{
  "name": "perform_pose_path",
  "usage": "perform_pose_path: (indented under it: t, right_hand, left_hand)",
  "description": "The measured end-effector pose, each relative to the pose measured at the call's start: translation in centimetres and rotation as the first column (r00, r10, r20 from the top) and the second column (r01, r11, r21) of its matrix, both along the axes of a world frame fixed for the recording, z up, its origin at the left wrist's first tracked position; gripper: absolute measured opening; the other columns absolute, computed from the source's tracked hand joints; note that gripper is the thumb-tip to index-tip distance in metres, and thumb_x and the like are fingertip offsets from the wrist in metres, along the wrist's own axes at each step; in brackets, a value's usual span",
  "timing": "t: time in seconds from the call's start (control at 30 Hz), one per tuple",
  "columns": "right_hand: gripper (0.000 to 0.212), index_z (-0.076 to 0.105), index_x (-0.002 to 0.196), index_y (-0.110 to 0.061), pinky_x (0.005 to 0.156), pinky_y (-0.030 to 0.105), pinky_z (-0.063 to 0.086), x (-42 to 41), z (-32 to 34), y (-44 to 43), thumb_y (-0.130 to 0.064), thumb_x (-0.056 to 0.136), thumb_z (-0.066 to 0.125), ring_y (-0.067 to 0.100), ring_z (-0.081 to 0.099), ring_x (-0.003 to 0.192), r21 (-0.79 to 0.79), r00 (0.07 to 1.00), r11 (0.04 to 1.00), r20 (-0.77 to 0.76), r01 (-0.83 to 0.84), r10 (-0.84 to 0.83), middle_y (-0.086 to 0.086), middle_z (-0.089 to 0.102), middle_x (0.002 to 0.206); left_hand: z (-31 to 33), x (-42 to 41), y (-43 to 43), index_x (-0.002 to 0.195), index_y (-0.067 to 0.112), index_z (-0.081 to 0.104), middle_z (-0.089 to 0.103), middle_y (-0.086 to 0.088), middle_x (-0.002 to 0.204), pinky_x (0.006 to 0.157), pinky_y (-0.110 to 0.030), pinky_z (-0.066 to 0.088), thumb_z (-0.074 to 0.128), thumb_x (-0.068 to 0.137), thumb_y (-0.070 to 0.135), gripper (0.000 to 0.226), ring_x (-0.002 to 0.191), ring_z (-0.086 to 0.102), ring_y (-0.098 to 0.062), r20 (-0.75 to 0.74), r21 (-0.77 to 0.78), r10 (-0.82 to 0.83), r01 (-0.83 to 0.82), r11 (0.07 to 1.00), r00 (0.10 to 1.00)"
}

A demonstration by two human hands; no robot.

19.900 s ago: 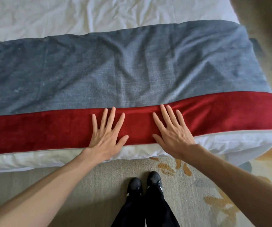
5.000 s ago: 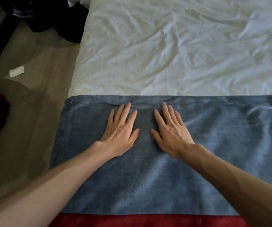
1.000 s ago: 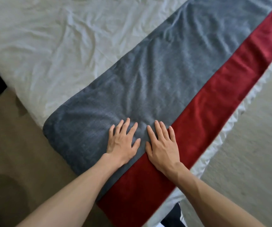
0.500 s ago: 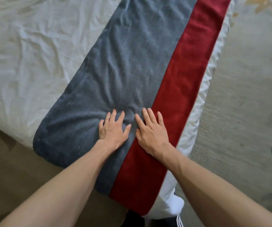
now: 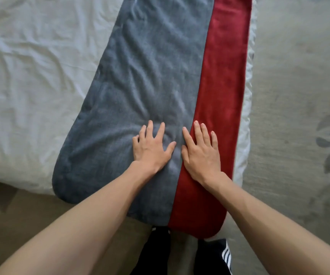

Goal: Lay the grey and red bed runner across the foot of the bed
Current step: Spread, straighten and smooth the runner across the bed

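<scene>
Two bands, grey and red, are running along the bed runner [image 5: 150,76], which is lying across the foot of the bed [image 5: 31,76], its near end hanging over. Soft and limp, it is probably sliding easily, so the edges suit gripping. The left hand [image 5: 150,149] and right hand [image 5: 202,153] are pressing flat, fingers spread, just apart.

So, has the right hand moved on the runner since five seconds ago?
Yes. The right hand went across the runner, from the grey by the sheet onto the red band.
</scene>
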State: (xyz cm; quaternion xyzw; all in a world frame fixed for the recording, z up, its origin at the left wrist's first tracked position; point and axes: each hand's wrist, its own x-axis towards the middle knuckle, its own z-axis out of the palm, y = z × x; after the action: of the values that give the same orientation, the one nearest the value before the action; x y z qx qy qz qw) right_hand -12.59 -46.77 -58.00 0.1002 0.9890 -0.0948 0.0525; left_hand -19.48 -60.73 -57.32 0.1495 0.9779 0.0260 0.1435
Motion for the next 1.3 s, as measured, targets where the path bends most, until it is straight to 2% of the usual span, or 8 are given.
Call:
perform_pose_path:
  t: [0.13, 0.27, 0.43, 0.67, 0.87, 1.07, 1.17, 1.3]
  right_hand:
    - [0.054, 0.034, 0.145, -0.021, 0.116, 0.047, 0.014, 3.1, 0.9, -1.6, -0.037, 0.094, 0.040, 0.030, 0.020, 0.143, -0.032, 0.996, 0.996, -0.008, 0.085, -0.086, 0.018, 0.024, 0.154]
    - [0.052, 0.045, 0.138, -0.015, 0.112, 0.048, 0.023, 4.6, 1.8, -2.5, -0.033, 0.089, 0.050, 0.035, 0.032, 0.136, -0.054, 0.987, 0.987, -0.037, 0.154, -0.156, 0.022, 0.036, 0.146]
    - [0.047, 0.053, 0.129, -0.011, 0.104, 0.047, 0.032, 7.1, 2.0, -3.8, -0.026, 0.085, 0.057, 0.037, 0.042, 0.126, -0.045, 0.968, 0.971, -0.079, 0.234, -0.237, 0.024, 0.045, 0.137]
    - [0.045, 0.054, 0.128, -0.010, 0.098, 0.049, 0.033, 11.1, 0.9, -6.0, -0.020, 0.084, 0.057, 0.040, 0.042, 0.123, -0.015, 0.931, 0.944, -0.159, 0.331, -0.329, 0.024, 0.045, 0.135]
    - [0.040, 0.054, 0.128, -0.018, 0.099, 0.051, 0.025, 13.7, 0.8, -8.0, -0.020, 0.088, 0.055, 0.038, 0.034, 0.128, -0.003, 0.843, 0.856, -0.171, 0.518, -0.510, 0.021, 0.038, 0.141]
    - [0.044, 0.044, 0.135, -0.015, 0.102, 0.054, 0.031, 16.1, 1.1, -9.4, -0.017, 0.091, 0.053, 0.041, 0.027, 0.131, -0.095, 0.779, 0.789, -0.124, 0.607, -0.614, 0.024, 0.026, 0.145]
    - [0.047, 0.041, 0.136, -0.010, 0.100, 0.049, 0.034, 16.4, 1.3, -9.5, -0.015, 0.091, 0.054, 0.041, 0.036, 0.124, -0.116, 0.728, 0.743, -0.150, 0.659, -0.669, 0.025, 0.033, 0.138]
    - [0.042, 0.042, 0.131, -0.005, 0.097, 0.045, 0.036, 16.1, 1.2, -8.6, -0.014, 0.092, 0.053, 0.041, 0.046, 0.114, -0.222, 0.578, 0.606, -0.181, 0.764, -0.795, 0.027, 0.048, 0.124]
  left_hand:
    - [0.1, 1.3, -1.9, 0.148, 0.027, 0.019, 0.012, -0.015, 0.157, 0.114, -0.042, 0.012, 0.033, 0.090, 0.060, 0.068, 0.144, 0.009, -0.028, -0.053, 0.092, -0.123, 0.128, 0.988, 0.991]
    - [0.7, 1.5, -3.5, 0.143, 0.022, 0.035, 0.028, -0.019, 0.151, 0.112, -0.045, 0.016, 0.044, 0.090, 0.050, 0.061, 0.139, 0.023, -0.032, -0.137, 0.114, -0.193, 0.209, 0.971, 0.972]
    - [1.3, 2.5, -6.3, 0.138, 0.020, 0.042, 0.035, -0.017, 0.145, 0.108, -0.047, 0.020, 0.047, 0.090, 0.044, 0.054, 0.135, 0.029, -0.030, -0.154, 0.100, -0.141, 0.157, 0.983, 0.978]
    - [1.7, 5.2, -13.8, 0.137, 0.020, 0.042, 0.029, -0.017, 0.147, 0.107, -0.049, 0.018, 0.048, 0.092, 0.035, 0.047, 0.136, 0.024, -0.031, -0.148, 0.108, -0.017, 0.033, 0.994, 0.989]
    - [2.0, 4.3, -20.3, 0.140, 0.016, 0.038, 0.023, -0.022, 0.149, 0.108, -0.055, 0.022, 0.047, 0.095, 0.027, 0.048, 0.135, 0.024, -0.040, -0.110, 0.099, 0.137, -0.126, 0.987, 0.984]
    - [1.7, 3.6, -23.0, 0.140, 0.019, 0.036, 0.020, -0.025, 0.148, 0.108, -0.055, 0.020, 0.049, 0.093, 0.015, 0.050, 0.133, 0.024, -0.044, -0.139, 0.133, 0.143, -0.125, 0.983, 0.980]
    - [1.8, 3.5, -23.9, 0.139, 0.017, 0.037, 0.028, -0.025, 0.140, 0.106, -0.052, 0.028, 0.048, 0.091, 0.009, 0.050, 0.124, 0.033, -0.044, -0.127, 0.210, 0.230, -0.200, 0.957, 0.965]
    - [1.8, 2.9, -24.9, 0.130, 0.013, 0.044, 0.047, -0.023, 0.122, 0.097, -0.049, 0.038, 0.050, 0.093, 0.015, 0.037, 0.111, 0.047, -0.042, -0.136, 0.277, 0.298, -0.252, 0.927, 0.945]
